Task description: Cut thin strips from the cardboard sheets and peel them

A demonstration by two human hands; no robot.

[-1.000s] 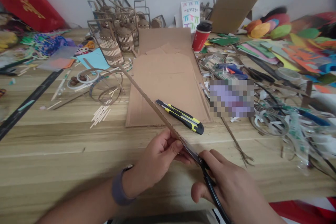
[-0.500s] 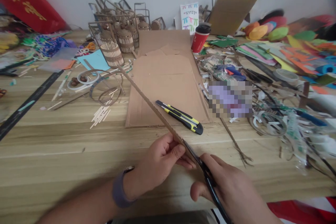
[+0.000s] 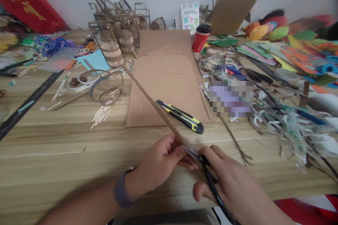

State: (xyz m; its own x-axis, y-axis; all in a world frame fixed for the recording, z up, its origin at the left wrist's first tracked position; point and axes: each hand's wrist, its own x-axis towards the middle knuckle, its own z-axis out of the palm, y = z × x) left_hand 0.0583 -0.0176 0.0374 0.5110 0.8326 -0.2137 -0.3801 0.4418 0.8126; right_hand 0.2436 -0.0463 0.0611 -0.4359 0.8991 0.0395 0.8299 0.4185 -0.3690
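Observation:
A long, narrow cardboard strip slants from the upper left down to my left hand, which pinches its near end between thumb and fingers. Held in my right hand is a pair of black-handled scissors, with the thumb apart from the fingers. Their blades lie at the near end of the strip, right beside my left thumb. Beyond my hands, a yellow-and-black utility knife rests across the front edge of a flat cardboard sheet. The strip passes over that sheet's left part.
Small stick-covered lanterns stand at the back left, near a red cup with a black lid. Loose sticks and tape rings lie left. Scraps, coloured sheets and a tape roll crowd the right side.
The scissor blades have turned and now lie more across the strip's near end. My right hand has shifted slightly, while my left hand keeps its pinch on the strip.

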